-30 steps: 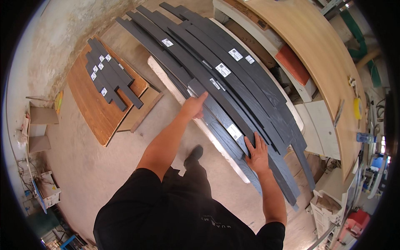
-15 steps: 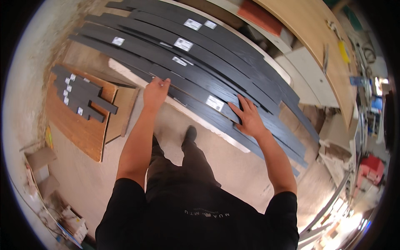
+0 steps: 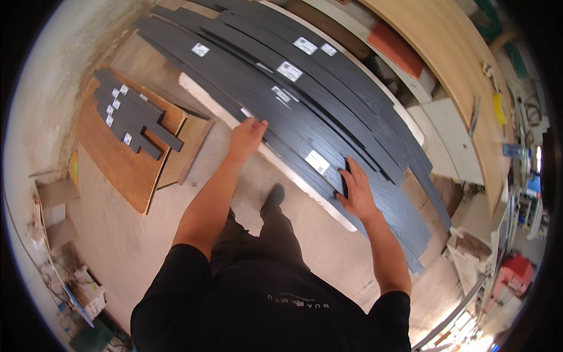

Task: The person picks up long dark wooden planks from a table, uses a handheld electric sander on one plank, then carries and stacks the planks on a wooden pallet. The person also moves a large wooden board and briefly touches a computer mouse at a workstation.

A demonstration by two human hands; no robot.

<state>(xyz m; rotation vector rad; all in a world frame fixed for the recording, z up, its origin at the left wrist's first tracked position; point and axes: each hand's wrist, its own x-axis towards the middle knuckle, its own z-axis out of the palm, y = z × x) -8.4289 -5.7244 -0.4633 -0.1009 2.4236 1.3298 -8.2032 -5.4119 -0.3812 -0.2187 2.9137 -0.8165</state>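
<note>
Long dark grey wood-grain boards (image 3: 252,76) lie side by side, some overlapping, on a pale-edged support (image 3: 211,102). Several carry white labels. My left hand (image 3: 246,139) is closed on the near edge of the front labelled board (image 3: 293,144), its fingertips curled over that edge. Further right, my right hand (image 3: 359,190) rests on the same board beside its white label (image 3: 317,162). Its fingers are stretched over the dark surface, and the thumb, apart from them, is at the near edge. The board's underside is hidden.
A brown wooden panel (image 3: 117,170) at the left bears a stack of short dark strips (image 3: 132,114). Beyond the boards runs a light wooden worktop (image 3: 434,53) with a yellow item (image 3: 499,108). A red machine or case (image 3: 517,271) stands at the right.
The view has shifted, so the boards appear lower and further right. The front board's thin brownish edge, seen between my hands before, no longer shows. Both hands stay at that board.
</note>
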